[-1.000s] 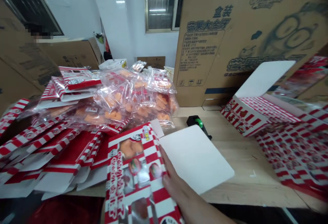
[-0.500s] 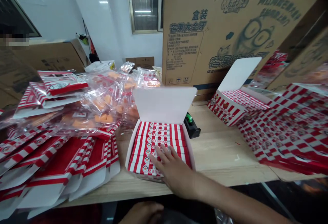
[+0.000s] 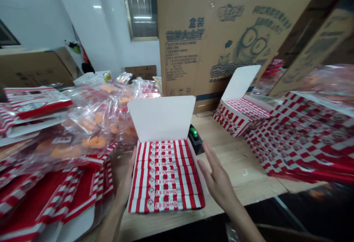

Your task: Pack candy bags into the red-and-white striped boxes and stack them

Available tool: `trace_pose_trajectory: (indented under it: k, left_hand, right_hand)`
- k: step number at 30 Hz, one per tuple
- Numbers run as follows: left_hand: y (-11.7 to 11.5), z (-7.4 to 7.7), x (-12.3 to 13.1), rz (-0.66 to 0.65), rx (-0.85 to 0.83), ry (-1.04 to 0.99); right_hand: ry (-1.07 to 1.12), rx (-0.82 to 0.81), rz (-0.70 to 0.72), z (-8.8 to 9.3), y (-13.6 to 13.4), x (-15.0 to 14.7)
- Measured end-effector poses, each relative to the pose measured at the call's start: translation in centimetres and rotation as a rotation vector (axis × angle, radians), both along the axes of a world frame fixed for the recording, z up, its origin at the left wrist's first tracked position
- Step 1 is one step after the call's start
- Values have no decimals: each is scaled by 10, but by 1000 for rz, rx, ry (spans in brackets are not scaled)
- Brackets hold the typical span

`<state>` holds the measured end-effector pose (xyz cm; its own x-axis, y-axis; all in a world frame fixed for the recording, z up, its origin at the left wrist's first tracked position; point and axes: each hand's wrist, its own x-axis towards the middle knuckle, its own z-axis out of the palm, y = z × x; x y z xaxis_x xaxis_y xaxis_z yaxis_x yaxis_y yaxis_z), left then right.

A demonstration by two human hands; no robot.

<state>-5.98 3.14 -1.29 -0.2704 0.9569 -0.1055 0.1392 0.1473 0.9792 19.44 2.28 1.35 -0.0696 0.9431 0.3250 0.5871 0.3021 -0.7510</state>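
An open carton [image 3: 163, 120] with a raised white lid stands in front of me on the table. Small red-and-white striped boxes [image 3: 168, 177] lie packed in rows inside it. Along the carton's left wall is my left hand [image 3: 129, 177], its fingers straight and partly hidden by the wall. My right hand [image 3: 217, 173] is at the right wall, fingers stretched and thumb apart, with nothing in it. Whether the right thumb touches the carton I cannot tell. Just beyond the right fingers sits a black tape dispenser [image 3: 197, 146] with green tape.
Folded red-and-white cartons [image 3: 55, 197] pile up at the left, beside clear bags of orange pieces [image 3: 94, 124]. A second filled carton [image 3: 233, 118] and stacked striped boxes [image 3: 304, 138] occupy the right. A large cardboard box [image 3: 182, 61] stands behind.
My right hand has left the tops of the small boxes for the carton's right side. My left hand has risen from below the table edge to the left side. The view has shifted right.
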Motion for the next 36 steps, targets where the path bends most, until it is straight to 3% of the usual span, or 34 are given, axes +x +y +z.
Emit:
trace_pose_trajectory:
  k: [1,3,6,8,11,16,18,20,22,25,27,28,30,33,36]
  left_hand:
    - [-5,-7,4,-33,-55,19]
    - [-15,-22,10,-94,-27,161]
    - [-14,-41,6,-179,129,523]
    - [-3,-45,-1,-227,186,719]
    - [20,-39,-13,-228,218,738]
    - [52,-23,-9,-65,265,272]
    - [57,-18,-9,-153,237,115]
    - [59,-13,-20,-269,204,96]
    - [63,-5,-37,-410,219,220]
    - [69,16,-47,-635,276,475]
    - [69,32,-32,-689,281,624]
    - [67,38,-18,-661,286,682]
    - [61,44,17,-743,338,699]
    - [51,42,58,-792,382,634]
    - [48,36,68,-731,408,549]
  right_hand:
    - [12,-80,-54,-5,4,2]
    - [-75,-222,3,-13,9,-3]
    - [-325,-277,106,-12,14,-18]
    - [-395,-297,134,-6,17,-21]
    - [-290,-280,181,-3,23,-9]
    - [-43,-203,255,-21,32,13]
    - [44,-196,229,-30,33,13]
    - [180,-193,157,-37,32,10]
    - [304,-198,89,-41,32,8]
    - [285,-215,85,-42,33,5]
    - [240,-253,68,-38,33,3]
    - [241,-285,42,-35,33,3]
    - [266,-328,20,-27,30,6]
    - [220,-295,192,-14,15,21]
    - [285,-440,346,0,-11,41]
